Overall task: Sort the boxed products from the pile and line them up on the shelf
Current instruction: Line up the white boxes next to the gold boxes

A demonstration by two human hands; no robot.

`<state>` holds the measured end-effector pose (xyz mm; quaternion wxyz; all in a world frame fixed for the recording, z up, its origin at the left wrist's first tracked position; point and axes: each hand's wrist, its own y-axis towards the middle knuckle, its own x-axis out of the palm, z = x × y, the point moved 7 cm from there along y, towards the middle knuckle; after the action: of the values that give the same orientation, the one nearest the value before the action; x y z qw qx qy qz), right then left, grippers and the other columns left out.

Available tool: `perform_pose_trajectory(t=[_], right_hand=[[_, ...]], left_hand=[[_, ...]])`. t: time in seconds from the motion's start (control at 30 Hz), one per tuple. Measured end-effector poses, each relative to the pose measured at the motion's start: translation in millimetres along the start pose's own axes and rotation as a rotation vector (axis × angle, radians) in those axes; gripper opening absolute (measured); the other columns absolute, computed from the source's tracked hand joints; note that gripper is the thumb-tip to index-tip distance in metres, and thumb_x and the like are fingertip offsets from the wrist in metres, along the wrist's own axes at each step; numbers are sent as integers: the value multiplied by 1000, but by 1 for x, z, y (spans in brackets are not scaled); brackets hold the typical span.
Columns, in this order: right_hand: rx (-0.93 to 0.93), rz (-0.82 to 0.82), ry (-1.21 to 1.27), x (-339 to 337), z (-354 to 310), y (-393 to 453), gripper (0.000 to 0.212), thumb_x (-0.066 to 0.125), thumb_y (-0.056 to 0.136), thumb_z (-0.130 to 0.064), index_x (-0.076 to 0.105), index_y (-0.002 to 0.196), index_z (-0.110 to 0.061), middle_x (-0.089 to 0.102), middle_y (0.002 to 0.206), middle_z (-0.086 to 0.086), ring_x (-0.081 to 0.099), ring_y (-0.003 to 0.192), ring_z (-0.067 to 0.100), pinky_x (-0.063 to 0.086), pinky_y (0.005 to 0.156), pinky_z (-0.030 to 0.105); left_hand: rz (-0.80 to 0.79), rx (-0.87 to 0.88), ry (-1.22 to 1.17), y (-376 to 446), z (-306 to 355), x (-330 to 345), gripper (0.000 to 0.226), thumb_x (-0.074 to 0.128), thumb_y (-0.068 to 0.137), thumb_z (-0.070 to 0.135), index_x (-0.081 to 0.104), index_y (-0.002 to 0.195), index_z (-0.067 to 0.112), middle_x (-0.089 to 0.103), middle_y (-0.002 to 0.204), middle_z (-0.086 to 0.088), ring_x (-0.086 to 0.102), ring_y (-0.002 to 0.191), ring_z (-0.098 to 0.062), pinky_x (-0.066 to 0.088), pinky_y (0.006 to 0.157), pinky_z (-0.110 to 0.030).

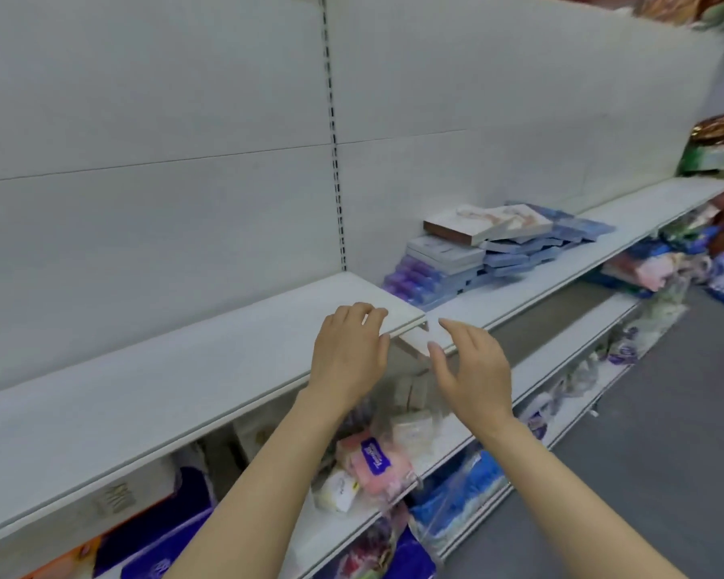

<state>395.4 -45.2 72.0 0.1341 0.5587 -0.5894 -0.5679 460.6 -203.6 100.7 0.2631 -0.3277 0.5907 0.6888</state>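
Observation:
A loose pile of flat boxed products (494, 248) lies on the right white shelf section (569, 261), against the back panel. A pale box with a picture (487, 222) tops it, over blue and purple boxes. My left hand (350, 353) hovers with relaxed fingers over the front right corner of the left shelf section (164, 390). My right hand (473, 369) is beside it, fingers spread, in front of the gap between the two sections. Both hands hold nothing and are well short of the pile.
A lower shelf (448, 449) holds pink and white soft packs (373, 461) and purple packages (176, 545). More bagged goods (678, 261) crowd the far right shelves. A slotted upright (337, 160) splits the back panel. Grey floor (665, 411) lies to the right.

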Motion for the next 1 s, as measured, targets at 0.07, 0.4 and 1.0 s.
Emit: perform_pose_trajectory(t=[0.07, 0.4, 1.0], right_hand=[[28, 14, -44, -5, 32, 10, 40, 51, 92, -34, 66, 115, -6, 69, 104, 5, 63, 95, 22, 48, 85, 32], [35, 58, -182, 17, 162, 87, 42, 50, 90, -34, 67, 114, -5, 70, 100, 7, 65, 90, 26, 53, 78, 35], [-44, -34, -226, 87, 368, 235, 31, 72, 83, -20, 67, 109, -4, 71, 94, 8, 66, 85, 26, 55, 73, 35]], left_hand=[[-5, 31, -13, 26, 19, 18, 31, 65, 84, 20, 67, 113, 13, 67, 110, -7, 60, 93, -32, 47, 79, -39], [-55, 126, -56, 163, 81, 120, 30, 53, 93, 23, 62, 119, 12, 64, 114, -7, 58, 100, -31, 45, 85, -41], [-233, -449, -160, 336, 65, 279, 51, 39, 101, 36, 34, 143, 5, 51, 134, -16, 52, 116, -35, 43, 86, -41]])
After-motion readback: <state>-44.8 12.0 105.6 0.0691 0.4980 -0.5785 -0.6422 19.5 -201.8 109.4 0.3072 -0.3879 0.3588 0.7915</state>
